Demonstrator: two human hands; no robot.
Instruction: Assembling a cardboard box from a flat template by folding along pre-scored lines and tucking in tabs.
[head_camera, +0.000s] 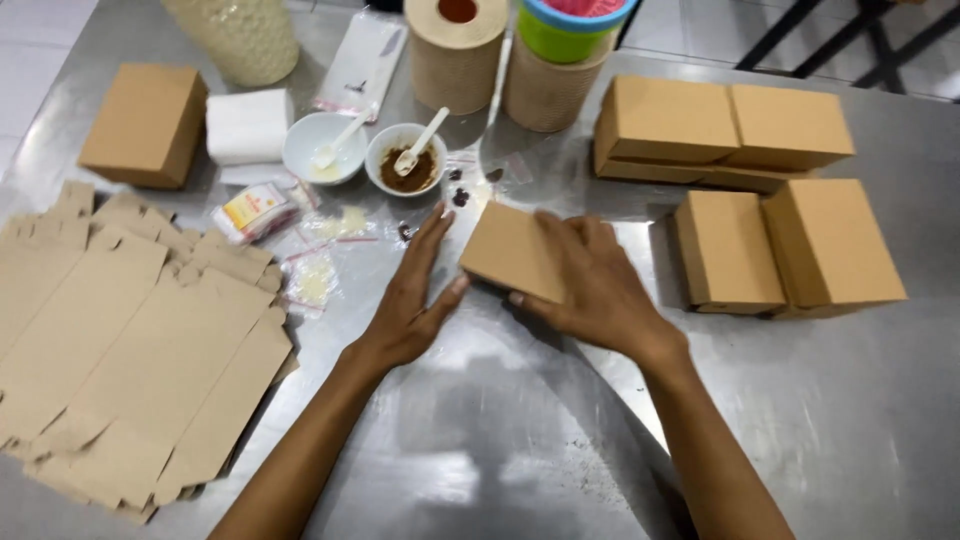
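Your right hand (592, 285) lies flat on top of the closed brown cardboard box (508, 248) at the centre of the steel table (850, 420), fingers extended and slightly spread, thumb against the box's near edge. Your left hand (412, 300) stands just left of the box, fingers straight and pressed together, thumb touching its near-left corner. A stack of flat unfolded box blanks (130, 340) lies to the left. Four finished boxes (760, 200) sit to the right. Two white bowls (365, 150) with spoons stand beyond the box.
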